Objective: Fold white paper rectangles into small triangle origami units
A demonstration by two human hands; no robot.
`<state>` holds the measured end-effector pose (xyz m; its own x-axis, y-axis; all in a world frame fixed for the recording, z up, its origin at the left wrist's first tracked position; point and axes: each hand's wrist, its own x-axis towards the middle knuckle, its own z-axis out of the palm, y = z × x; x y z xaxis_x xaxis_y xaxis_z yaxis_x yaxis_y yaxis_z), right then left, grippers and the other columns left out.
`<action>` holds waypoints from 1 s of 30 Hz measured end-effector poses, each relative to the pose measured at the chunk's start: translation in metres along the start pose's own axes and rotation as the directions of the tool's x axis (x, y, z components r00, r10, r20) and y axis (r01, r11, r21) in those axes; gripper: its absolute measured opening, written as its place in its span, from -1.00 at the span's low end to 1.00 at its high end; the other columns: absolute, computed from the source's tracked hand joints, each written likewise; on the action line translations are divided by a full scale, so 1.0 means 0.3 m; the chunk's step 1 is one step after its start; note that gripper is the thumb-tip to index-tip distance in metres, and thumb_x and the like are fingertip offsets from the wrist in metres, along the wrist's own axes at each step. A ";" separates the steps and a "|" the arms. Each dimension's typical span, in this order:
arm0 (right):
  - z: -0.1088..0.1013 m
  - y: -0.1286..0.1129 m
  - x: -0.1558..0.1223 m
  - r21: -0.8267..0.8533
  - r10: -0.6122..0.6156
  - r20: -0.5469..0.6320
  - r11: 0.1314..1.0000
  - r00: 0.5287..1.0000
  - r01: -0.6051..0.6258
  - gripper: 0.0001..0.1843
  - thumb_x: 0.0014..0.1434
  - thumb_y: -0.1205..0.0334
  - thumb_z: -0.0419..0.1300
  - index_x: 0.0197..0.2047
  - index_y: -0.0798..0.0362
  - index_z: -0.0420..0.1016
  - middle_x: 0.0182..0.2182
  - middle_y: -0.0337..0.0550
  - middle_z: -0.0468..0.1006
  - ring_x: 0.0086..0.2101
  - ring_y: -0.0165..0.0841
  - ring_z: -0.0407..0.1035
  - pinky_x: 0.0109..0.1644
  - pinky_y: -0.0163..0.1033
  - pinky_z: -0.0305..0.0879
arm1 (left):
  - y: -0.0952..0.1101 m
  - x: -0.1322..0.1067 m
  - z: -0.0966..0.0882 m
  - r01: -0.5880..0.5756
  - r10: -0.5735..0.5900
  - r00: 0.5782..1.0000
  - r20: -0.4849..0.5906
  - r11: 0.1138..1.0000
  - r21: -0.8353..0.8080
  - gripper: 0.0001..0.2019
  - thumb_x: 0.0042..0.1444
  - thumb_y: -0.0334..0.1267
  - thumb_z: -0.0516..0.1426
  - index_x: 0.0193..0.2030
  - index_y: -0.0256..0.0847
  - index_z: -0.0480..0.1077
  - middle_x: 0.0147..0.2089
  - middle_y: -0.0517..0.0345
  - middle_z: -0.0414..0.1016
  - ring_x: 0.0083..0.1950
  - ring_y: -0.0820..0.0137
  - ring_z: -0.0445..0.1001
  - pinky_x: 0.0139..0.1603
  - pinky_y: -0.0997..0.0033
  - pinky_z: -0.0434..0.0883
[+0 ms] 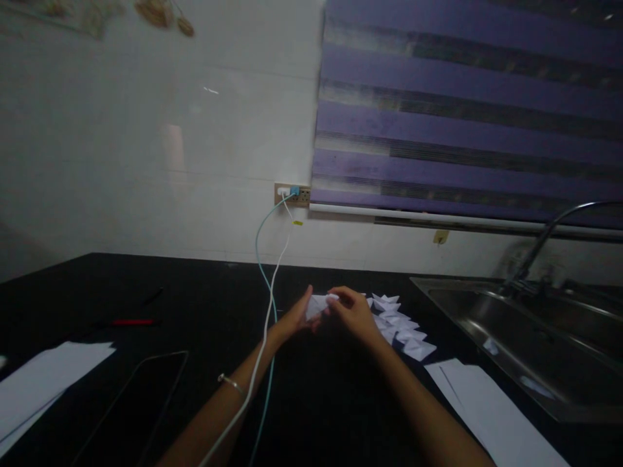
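Between my two hands, above the black counter, is a small folded piece of white paper (317,303). My left hand (300,313) grips its left side, thumb up along the edge and fingers underneath. At the paper's upper right corner, the thumb and fingers of my right hand (351,308) pinch it. Just right of my right hand stand several folded paper boats (396,321) in close rows; some are partly hidden behind that hand. A bracelet (230,383) circles my left wrist.
White sheets lie at the right (487,408) and left (53,376). A dark flat device (136,402) and a red pen-like item (134,322) lie left. White and teal cables (269,305) run from the wall socket (292,193) across my left arm. A metal sink (487,331) is right.
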<state>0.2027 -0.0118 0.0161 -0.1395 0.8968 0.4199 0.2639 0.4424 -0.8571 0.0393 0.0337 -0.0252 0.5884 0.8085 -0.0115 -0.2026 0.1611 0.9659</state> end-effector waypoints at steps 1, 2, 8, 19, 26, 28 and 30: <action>-0.001 0.003 0.000 -0.004 -0.004 0.005 1.000 1.000 0.004 -0.69 0.14 0.07 0.16 -0.11 0.06 0.45 -0.49 -0.18 0.54 -0.43 -0.29 0.45 -0.34 -0.22 0.33 | 0.002 -0.003 -0.002 0.003 -0.003 1.000 -0.001 1.000 -0.002 -0.26 0.08 0.37 -0.25 -0.42 -0.32 0.36 -0.71 0.28 0.15 -0.68 0.51 0.20 -0.59 0.51 0.19; -0.002 0.006 0.001 -0.014 -0.019 0.007 1.000 1.000 0.019 -0.69 0.14 0.07 0.15 -0.10 0.07 0.46 -0.47 -0.17 0.54 -0.41 -0.29 0.45 -0.30 -0.21 0.34 | 0.004 -0.007 -0.003 0.002 -0.002 1.000 0.006 1.000 -0.006 -0.27 0.09 0.37 -0.24 -0.41 -0.32 0.37 -0.71 0.29 0.15 -0.69 0.52 0.19 -0.59 0.51 0.18; -0.021 0.015 0.012 -0.147 -0.168 0.051 0.974 0.985 0.173 -0.74 0.21 0.12 0.10 -0.18 0.07 0.53 -0.26 -0.09 0.51 -0.21 -0.29 0.41 -0.12 -0.20 0.29 | 0.013 -0.030 -0.008 -0.038 0.039 0.997 0.068 0.999 -0.026 -0.32 0.13 0.30 -0.19 -0.33 -0.34 0.40 -0.68 0.28 0.15 -0.67 0.52 0.19 -0.58 0.51 0.20; -0.032 -0.002 0.017 -0.157 -0.228 0.168 0.954 0.959 0.254 -0.65 0.26 0.06 0.03 -0.39 0.04 0.53 -0.30 -0.11 0.45 -0.23 -0.30 0.33 -0.08 -0.19 0.23 | 0.033 -0.074 0.009 -0.073 0.075 0.990 0.119 0.997 -0.019 -0.40 0.12 0.24 -0.08 -0.33 -0.36 0.39 -0.63 0.26 0.16 -0.61 0.51 0.19 -0.53 0.48 0.22; -0.029 0.016 0.021 -0.171 -0.256 0.151 0.945 0.955 0.280 -0.66 0.26 0.11 0.05 -0.44 0.05 0.51 -0.24 -0.08 0.43 -0.16 -0.28 0.32 -0.02 -0.16 0.21 | 0.062 -0.102 0.031 -0.175 0.160 0.984 0.073 0.935 0.308 -0.34 0.15 0.28 -0.20 -0.30 -0.32 0.39 -0.57 0.20 0.29 -0.55 0.48 0.29 -0.44 0.47 0.28; -0.027 0.027 0.022 -0.183 -0.255 0.133 0.943 0.958 0.276 -0.68 0.25 0.12 0.06 -0.43 0.05 0.52 -0.18 -0.07 0.42 -0.11 -0.27 0.31 0.03 -0.14 0.19 | 0.071 -0.102 0.041 -0.193 0.175 0.981 0.082 0.906 0.376 -0.41 0.12 0.26 -0.08 -0.30 -0.32 0.38 -0.56 0.21 0.31 -0.55 0.49 0.30 -0.47 0.49 0.26; -0.024 0.035 0.023 -0.197 -0.247 0.111 0.944 0.963 0.265 -0.71 0.24 0.13 0.08 -0.41 0.05 0.53 -0.13 -0.06 0.41 -0.06 -0.27 0.30 0.07 -0.13 0.16 | 0.074 -0.098 0.046 -0.215 0.201 0.976 0.079 0.866 0.451 -0.50 0.09 0.19 0.03 -0.32 -0.31 0.37 -0.55 0.23 0.33 -0.55 0.50 0.30 -0.49 0.52 0.23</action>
<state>0.2114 -0.0009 0.0120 -0.3058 0.7529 0.5828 0.4000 0.6571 -0.6389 0.0283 0.0058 0.0001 0.5953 0.7772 0.2037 0.0513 -0.2898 0.9557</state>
